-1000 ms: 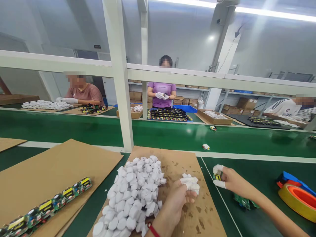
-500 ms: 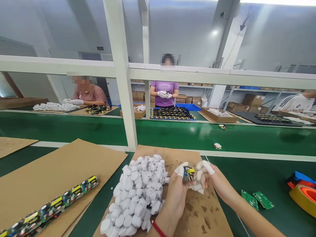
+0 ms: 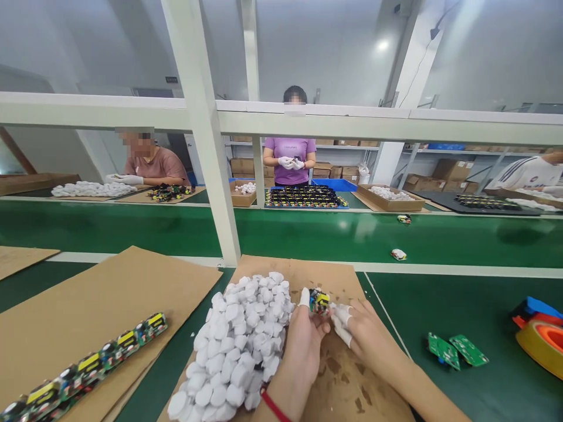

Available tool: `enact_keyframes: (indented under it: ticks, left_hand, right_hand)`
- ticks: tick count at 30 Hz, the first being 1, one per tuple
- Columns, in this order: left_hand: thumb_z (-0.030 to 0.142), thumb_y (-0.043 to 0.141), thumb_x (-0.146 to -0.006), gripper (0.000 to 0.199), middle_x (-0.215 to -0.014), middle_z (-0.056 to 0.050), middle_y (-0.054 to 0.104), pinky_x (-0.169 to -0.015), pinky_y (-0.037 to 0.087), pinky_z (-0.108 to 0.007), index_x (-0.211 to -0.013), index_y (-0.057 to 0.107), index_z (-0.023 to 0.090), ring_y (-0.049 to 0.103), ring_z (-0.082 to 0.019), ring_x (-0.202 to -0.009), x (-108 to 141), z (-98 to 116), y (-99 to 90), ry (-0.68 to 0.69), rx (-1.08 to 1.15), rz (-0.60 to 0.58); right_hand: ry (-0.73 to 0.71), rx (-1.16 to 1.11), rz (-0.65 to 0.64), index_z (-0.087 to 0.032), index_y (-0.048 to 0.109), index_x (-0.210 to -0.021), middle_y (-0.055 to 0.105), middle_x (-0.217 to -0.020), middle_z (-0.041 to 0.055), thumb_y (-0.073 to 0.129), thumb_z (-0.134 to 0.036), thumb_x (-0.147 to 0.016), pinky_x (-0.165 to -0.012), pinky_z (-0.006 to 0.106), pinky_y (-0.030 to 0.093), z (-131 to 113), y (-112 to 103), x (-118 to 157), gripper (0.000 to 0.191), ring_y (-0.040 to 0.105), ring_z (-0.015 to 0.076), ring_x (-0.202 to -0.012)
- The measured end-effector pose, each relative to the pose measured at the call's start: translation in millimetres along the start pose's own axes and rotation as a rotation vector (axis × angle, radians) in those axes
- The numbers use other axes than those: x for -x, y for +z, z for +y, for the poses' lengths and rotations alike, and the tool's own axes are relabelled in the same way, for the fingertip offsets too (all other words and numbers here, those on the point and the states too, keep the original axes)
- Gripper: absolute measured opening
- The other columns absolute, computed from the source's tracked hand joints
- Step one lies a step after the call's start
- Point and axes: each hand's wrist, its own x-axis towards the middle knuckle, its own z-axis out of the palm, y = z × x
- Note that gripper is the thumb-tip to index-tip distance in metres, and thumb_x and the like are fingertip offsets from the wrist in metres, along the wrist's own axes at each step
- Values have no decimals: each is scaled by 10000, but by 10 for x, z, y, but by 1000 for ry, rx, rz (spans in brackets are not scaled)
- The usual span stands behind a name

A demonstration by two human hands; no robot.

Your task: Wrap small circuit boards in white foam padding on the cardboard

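My left hand [image 3: 303,340], with a white cot on its thumb, grips a small circuit board [image 3: 319,300] that carries a yellow-wrapped transformer. My right hand [image 3: 358,328] also wears white finger cots. Its bent fingers come together at the board's right edge; whether they pinch anything is hidden. Just left of my left hand lies a big heap of white rounded pads [image 3: 240,346] on a cardboard sheet [image 3: 347,381].
A row of circuit boards [image 3: 90,363] lies on cardboard at left. Two green boards [image 3: 468,350] and a tape roll [image 3: 543,346] sit at right. Beyond runs a green conveyor [image 3: 308,237] carrying white-topped board [image 3: 399,254]. A frame post [image 3: 206,146] stands ahead; co-workers sit or stand opposite.
Both hands and the board have shifted slightly left in view. My right hand has turned palm down, its fingers lower beside the board. The white piece beneath the hands no longer shows.
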Motion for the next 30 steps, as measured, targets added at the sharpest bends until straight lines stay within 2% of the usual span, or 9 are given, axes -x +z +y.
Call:
enact_keyframes:
  ticks: [3,5,8,11,13,17,22,25,30]
  left_hand:
    - [221,429,-856,157,-669,-44,614,-430,348,-179,-788,521,114,573,-99,-524,-7,15,6,-31,12,-20]
    - [272,435,-863,193,-670,-41,616,-422,346,-177,-790,521,115,569,-94,-512,-9,8,4,-43,23,-28]
    - [243,427,-866,169,-645,-30,613,-418,347,-176,-782,510,122,564,-93,-496,-16,-15,-6,-56,33,-24]
    - [194,429,-858,126,-637,-30,615,-406,337,-174,-785,504,123,570,-99,-498,-35,-27,-21,-64,34,-14]
    - [193,438,-855,114,-649,-34,624,-407,345,-173,-795,505,123,576,-102,-507,-45,-24,-25,-64,31,-9]
    - [209,493,-833,99,-657,-40,639,-410,365,-179,-811,527,119,582,-112,-510,-24,-9,-6,-72,13,-33]
    - [225,534,-814,116,-624,-39,642,-392,377,-172,-786,560,115,580,-110,-487,2,-29,17,-119,-15,-86]
    - [195,554,-793,98,-605,-29,642,-383,399,-176,-854,583,124,590,-120,-476,-56,-76,-6,-130,-48,-33]
    - [193,574,-767,251,-632,-49,668,-402,461,-218,-1009,581,126,618,-161,-488,-197,-153,-78,-156,-113,30]
  right_hand:
    - [74,-212,11,-169,577,-797,530,-669,45,460,-391,-841,-626,328,393,16,-127,19,254,485,190,-634]
    - [130,-375,14,-167,533,-958,504,-608,8,407,-482,-853,-524,286,397,31,-184,28,356,470,145,-499]
    - [191,-568,-5,-154,391,-1162,498,-576,-25,425,-530,-827,-445,260,390,49,-168,21,504,457,118,-397]
    - [213,-671,-85,-155,376,-1137,519,-552,-35,486,-522,-794,-401,233,377,56,-102,1,514,500,127,-382]
    - [205,-699,-166,-161,433,-1003,529,-521,-34,513,-517,-778,-393,227,380,59,-101,-3,429,538,145,-396]
    - [165,-657,-290,-176,445,-730,570,-524,-7,579,-435,-752,-453,252,437,73,-264,29,292,587,167,-469]
    - [108,-444,-298,-142,593,-735,623,-689,1,578,-160,-712,-614,224,443,123,-496,52,32,580,140,-652]
    - [122,-317,-321,-126,649,-692,609,-611,-11,525,-87,-668,-538,193,420,201,-521,20,132,547,122,-573]
    - [170,-130,-266,-140,690,-735,552,-506,-43,522,-34,-563,-444,158,367,273,-489,-51,263,505,98,-459]
